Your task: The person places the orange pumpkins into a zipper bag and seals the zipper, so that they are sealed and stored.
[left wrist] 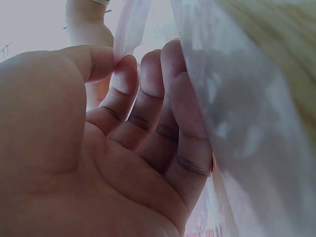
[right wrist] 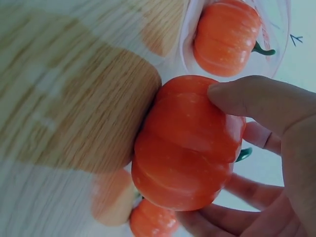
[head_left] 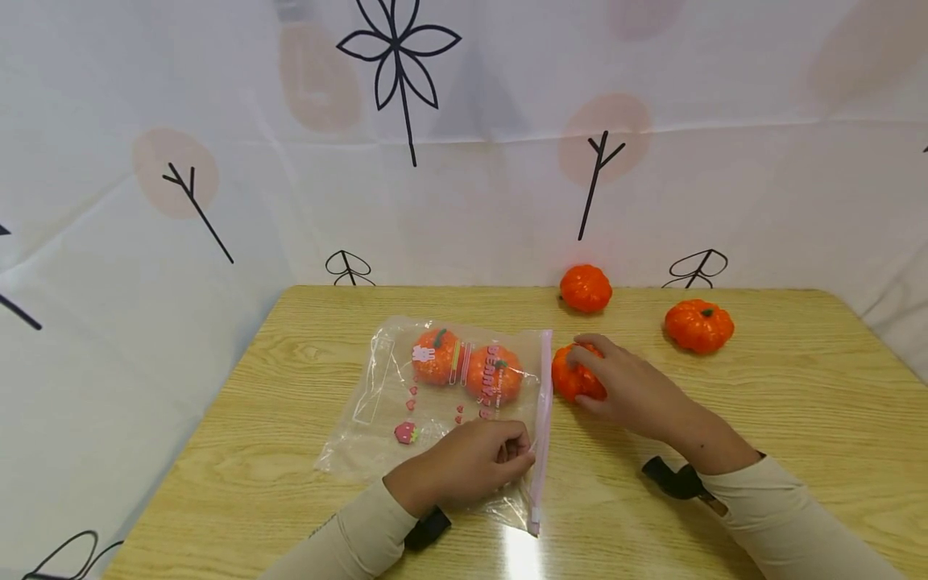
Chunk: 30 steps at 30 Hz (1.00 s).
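A clear plastic zip bag (head_left: 355, 451) with pink strawberry and heart prints lies on the table, its pink zip edge toward the right. Two orange toy pumpkins show inside it, one on the left (head_left: 437, 369) and one closer to the opening (head_left: 495, 385). My left hand (head_left: 474, 461) pinches the bag near its zip edge between thumb and fingers. Just outside the opening, my right hand (head_left: 629, 391) grips a third orange pumpkin (right wrist: 190, 143), thumb on one side and fingers around the other. A green stem shows between that hand and the pumpkin in the right wrist view.
Two more orange pumpkins sit on the wooden table (head_left: 797, 387): one at the back edge (head_left: 586, 288), one farther right (head_left: 699, 326). A white cloth (head_left: 493, 201) with black plant drawings hangs behind the table.
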{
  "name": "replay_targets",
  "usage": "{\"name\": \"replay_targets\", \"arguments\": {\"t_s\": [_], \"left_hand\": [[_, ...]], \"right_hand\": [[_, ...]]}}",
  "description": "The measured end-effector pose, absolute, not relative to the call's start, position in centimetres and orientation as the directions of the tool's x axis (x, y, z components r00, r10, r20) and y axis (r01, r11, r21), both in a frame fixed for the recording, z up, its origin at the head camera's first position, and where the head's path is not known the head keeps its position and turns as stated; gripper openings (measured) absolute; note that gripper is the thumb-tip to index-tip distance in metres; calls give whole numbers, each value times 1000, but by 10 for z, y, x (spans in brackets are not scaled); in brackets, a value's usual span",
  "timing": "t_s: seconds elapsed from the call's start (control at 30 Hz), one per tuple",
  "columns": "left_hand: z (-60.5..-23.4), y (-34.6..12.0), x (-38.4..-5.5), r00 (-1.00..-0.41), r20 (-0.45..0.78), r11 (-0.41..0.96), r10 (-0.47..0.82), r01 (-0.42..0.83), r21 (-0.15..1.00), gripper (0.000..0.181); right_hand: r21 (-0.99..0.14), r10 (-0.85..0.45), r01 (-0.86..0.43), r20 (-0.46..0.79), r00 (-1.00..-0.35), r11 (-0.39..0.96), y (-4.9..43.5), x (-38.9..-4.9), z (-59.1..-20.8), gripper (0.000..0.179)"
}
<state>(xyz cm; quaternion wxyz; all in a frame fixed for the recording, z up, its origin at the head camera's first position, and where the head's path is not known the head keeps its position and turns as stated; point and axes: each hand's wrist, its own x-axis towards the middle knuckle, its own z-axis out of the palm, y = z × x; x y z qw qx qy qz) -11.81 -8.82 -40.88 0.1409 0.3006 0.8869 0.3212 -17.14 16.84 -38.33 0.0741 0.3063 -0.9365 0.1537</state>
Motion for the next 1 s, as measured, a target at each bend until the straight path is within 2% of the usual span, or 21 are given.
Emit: {"name": "replay_targets", "arguments": {"t_s": [0.57, 1.0], "left_hand": [[-409, -88, -118, -779, -57, 609, 624, 439, 660, 15], [-409, -88, -118, -776, -24, 590, 630, 459, 664, 14]], "right_hand": [[-301, -601, -621, 167, -781, 723, 173, -169, -378, 38], [-294, -638, -662, 188, -747, 689, 168, -164, -373, 38]]}}
